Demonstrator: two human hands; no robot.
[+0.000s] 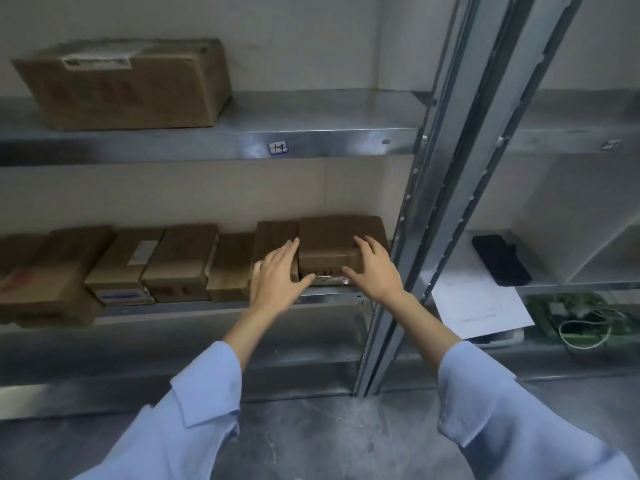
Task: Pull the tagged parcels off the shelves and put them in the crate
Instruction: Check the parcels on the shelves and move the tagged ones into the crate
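A small brown cardboard parcel (pixel 332 244) stands at the right end of the middle shelf (pixel 207 306), next to the metal upright. My left hand (pixel 277 275) lies against its left side with fingers spread and straight. My right hand (pixel 374 268) is on its right front corner, fingers laid over the top edge. A row of several similar brown parcels (pixel 180 261) runs to the left along the same shelf, some with white or blue labels. No crate is in view.
A large cardboard box (pixel 128 84) sits on the upper shelf (pixel 311 140), which carries a small label. Metal uprights (pixel 450 188) divide the racks. To the right lie a black object (pixel 500 259), a white paper (pixel 481 306) and a green circuit board (pixel 575 317). Grey floor below.
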